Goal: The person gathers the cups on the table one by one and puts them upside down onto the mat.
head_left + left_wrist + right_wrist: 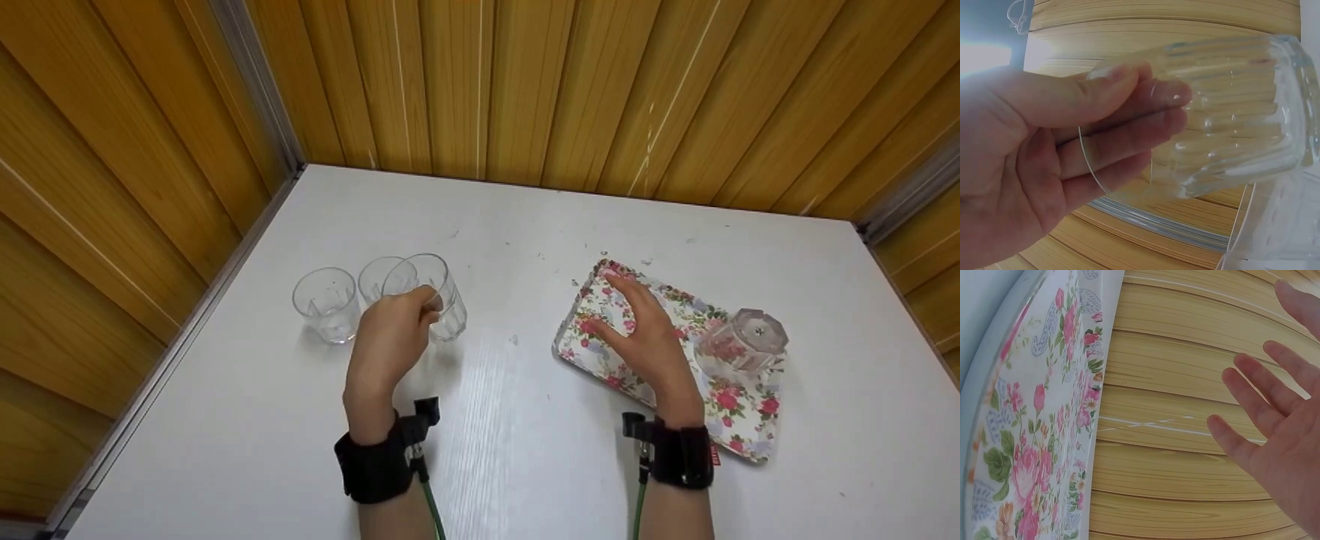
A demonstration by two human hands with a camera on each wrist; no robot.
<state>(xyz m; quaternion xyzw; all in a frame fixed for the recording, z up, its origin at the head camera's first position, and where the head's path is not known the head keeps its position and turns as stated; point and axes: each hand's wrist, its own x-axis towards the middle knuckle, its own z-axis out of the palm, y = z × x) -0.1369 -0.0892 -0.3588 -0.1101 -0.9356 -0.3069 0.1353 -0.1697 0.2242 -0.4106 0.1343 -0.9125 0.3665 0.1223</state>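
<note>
Left grip [390,335] pinches one glass [453,320] near its rim, left of the table's [517,457] middle, likely light, stiff, slippery, breakable and best held there, while the right grip [646,339], spread wide, holds nothing over the tray [739,424], with neighbouring glasses [328,309] close leftward and open room toward the far edge.

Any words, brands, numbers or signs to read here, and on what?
None can be read for certain.
Red tag beside the right wrist's black strap: pale lettering, too small and blurred to read.
Upturned glass on the floral tray: small dark mark on its base, too small to make out.
</note>
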